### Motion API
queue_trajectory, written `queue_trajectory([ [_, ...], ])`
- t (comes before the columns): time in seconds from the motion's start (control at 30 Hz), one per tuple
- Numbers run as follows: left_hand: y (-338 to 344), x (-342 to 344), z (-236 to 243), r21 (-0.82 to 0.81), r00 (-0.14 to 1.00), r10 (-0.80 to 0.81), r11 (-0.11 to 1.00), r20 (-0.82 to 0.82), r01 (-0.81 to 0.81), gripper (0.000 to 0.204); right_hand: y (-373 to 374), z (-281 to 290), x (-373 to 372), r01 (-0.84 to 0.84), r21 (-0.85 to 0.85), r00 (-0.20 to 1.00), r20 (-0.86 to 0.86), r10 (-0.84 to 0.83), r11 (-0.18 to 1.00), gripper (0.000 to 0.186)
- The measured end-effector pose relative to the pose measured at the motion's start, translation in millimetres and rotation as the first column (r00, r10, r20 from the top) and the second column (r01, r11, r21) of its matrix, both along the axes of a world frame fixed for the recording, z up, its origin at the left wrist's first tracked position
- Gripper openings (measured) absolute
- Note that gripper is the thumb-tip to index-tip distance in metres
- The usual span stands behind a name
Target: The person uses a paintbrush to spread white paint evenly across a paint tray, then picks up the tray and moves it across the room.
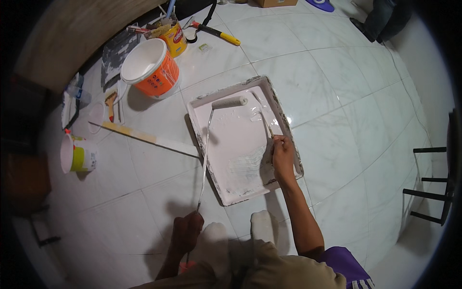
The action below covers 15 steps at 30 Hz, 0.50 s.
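Note:
A paint tray point(215, 190) of pale pink paint lies on the tiled floor in front of my feet. My left hand point(186, 231) is closed round the long thin shaft of a paint roller point(230, 102). The roller's sleeve, coated in paint, lies across the far part of the tray. Over the tray's right side, my right hand point(283, 154) grips a thin rod point(267, 123) coated with paint. Its far part curves into the paint near the far right corner; I cannot make out its kind. Ridges mark the tray's near slope.
Left of the tray lies a flat wooden stick point(144, 137), with a brush point(111, 105) and a small tub point(79, 153) beyond. A white-and-orange bucket point(154, 72), a yellow can point(174, 41) and a yellow-handled tool point(226, 37) are farther back. Another person's legs point(387, 19) show far right.

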<state>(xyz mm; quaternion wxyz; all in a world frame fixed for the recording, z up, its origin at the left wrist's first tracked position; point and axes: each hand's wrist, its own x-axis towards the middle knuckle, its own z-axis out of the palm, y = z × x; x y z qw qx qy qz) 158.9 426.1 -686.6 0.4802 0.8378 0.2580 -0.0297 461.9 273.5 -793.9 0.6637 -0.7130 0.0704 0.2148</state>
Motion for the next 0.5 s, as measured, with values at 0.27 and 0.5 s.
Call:
queue_trajectory([
  [0.27,2,-1,-2,0.066,0.994,-0.087,0.994,0.069,0.083,0.028,-5,-19,-6,0.000,0.004,0.999,0.040,-0.001,1.000,0.018],
  [0.5,6,0,4,0.045,0.996,-0.088,0.995,0.034,0.086,0.023,7,-8,-5,0.093,0.085,0.995,0.009,-0.094,0.992,0.019],
])
